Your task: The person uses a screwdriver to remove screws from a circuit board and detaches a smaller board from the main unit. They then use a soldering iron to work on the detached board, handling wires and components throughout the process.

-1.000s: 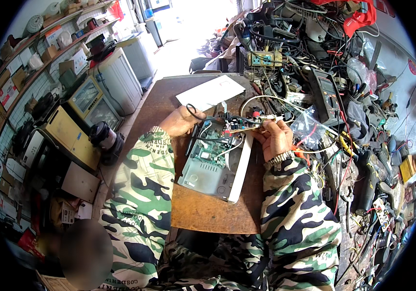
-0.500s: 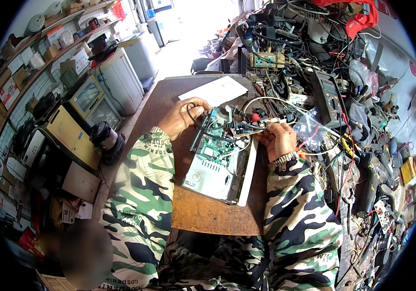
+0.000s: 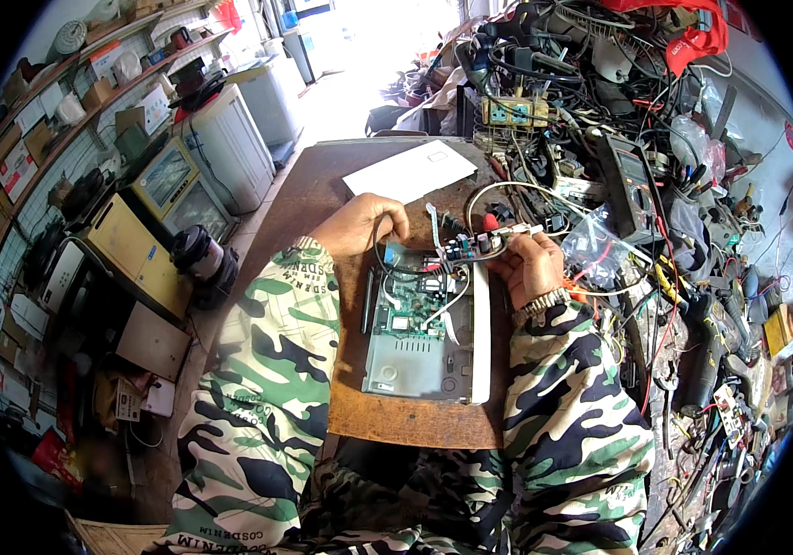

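An opened electronic device case [image 3: 415, 379] lies on the brown table, its metal bottom bare at the near end. A green circuit board [image 3: 405, 319] fills its middle, and a pale panel runs along its right side. My left hand [image 3: 364, 225] is closed at the case's far left corner, its curled fingers on a black cable [image 3: 380, 242] that loops over the board. Over the far right corner, my right hand [image 3: 532, 268] pinches a small circuit board [image 3: 481, 244] crowded with components. White wires [image 3: 453, 301] lie across the green board.
Beyond the case lies a flat white panel [image 3: 410, 172]. A clear plastic bag [image 3: 590, 242], a multimeter [image 3: 632, 185] and heaps of cables and tools crowd the right side. A cylindrical black appliance [image 3: 200, 252] and loaded shelves stand at the left.
The case has swung from a slant to nearly straight and sits slightly nearer me. My left hand has shifted a little to the right; my right hand has barely moved.
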The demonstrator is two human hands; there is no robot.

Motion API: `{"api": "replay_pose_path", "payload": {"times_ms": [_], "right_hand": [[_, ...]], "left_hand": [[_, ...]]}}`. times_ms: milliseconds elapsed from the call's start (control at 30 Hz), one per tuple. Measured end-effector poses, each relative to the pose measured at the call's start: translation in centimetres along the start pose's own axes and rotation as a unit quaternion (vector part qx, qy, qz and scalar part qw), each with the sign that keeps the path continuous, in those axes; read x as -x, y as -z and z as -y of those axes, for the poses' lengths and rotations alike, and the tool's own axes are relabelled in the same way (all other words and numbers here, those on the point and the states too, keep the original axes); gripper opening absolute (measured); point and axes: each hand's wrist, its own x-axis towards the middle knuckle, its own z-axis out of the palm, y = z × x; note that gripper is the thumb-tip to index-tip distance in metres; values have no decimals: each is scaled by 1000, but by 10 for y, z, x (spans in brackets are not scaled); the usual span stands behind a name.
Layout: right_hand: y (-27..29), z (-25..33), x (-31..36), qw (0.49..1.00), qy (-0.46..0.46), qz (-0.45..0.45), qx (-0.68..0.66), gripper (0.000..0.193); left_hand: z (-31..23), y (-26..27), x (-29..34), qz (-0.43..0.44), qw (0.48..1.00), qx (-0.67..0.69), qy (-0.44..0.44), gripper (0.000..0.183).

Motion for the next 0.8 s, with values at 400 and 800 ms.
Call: {"api": "replay_pose_path", "payload": {"times_ms": [400,800], "right_hand": [[-7,20,10,997,46,49,-25,10],[-33,28,49,977,156,141,43,23]], "left_hand": [[-32,32,57,-170,984,-48,5,23],[-114,-61,74,-335,909,-185,-163,37]]}}
